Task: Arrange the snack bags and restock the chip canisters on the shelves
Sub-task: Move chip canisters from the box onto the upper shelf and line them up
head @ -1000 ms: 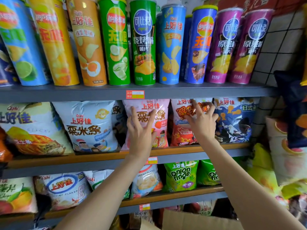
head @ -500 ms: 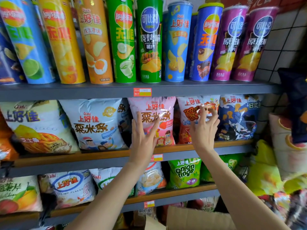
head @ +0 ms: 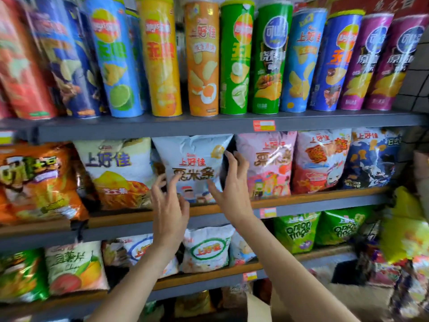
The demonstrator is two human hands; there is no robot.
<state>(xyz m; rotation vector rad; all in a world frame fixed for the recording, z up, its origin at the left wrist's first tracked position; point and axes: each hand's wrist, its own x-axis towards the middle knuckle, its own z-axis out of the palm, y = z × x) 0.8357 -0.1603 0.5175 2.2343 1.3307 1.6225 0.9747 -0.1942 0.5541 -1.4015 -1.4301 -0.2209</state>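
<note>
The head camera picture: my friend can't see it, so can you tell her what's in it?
Two bare hands reach for a white crinkly snack bag with red lettering on the middle store shelf: the left hand at its lower left, the right hand at its right edge. Tall colourful chip canisters line the shelf above, and more snack bags fill the shelf below.

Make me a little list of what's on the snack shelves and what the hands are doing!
top shelf: chip cans standing in a row
middle shelf: snack bags; white bag in the middle, pink bag to its right, orange bag far left
lower shelf: green onion ring bags
left hand: at the white bag's lower left, fingers curled against it
right hand: at the white bag's right edge, fingers spread
bag lifted: cannot tell
</note>
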